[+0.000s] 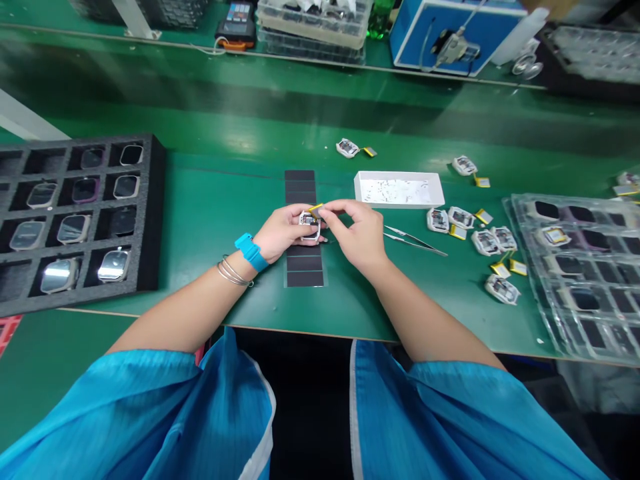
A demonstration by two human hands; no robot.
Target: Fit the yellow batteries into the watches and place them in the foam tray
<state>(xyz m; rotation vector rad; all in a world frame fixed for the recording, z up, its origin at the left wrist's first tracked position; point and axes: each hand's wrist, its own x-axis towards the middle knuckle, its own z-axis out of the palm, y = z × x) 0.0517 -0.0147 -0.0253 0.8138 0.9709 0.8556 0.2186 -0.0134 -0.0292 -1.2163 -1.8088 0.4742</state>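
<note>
Between the fingers of my left hand [281,235] is a smartwatch case [309,219], white-rimmed, with its inner parts exposed. My right hand [357,233] pinches a small yellow-edged battery [316,209] at the upper edge of that case. Whether a wire joins the two is hidden by my fingers. Under both lies a strip of black rectangular pieces [304,270] on a clear backing. Metal tweezers [417,241] rest on the bench just right of my right hand. A white box [440,193] with tiny parts scattered inside stands behind it.
Several opened watch cases [463,217] with batteries lie to the right. Beyond them are stacked clear trays [530,293] of watches. A black foam tray [159,220] with watches fills the left. On the shelf stand a blue box [407,33], plastic cases [313,33] and a handheld device [237,27].
</note>
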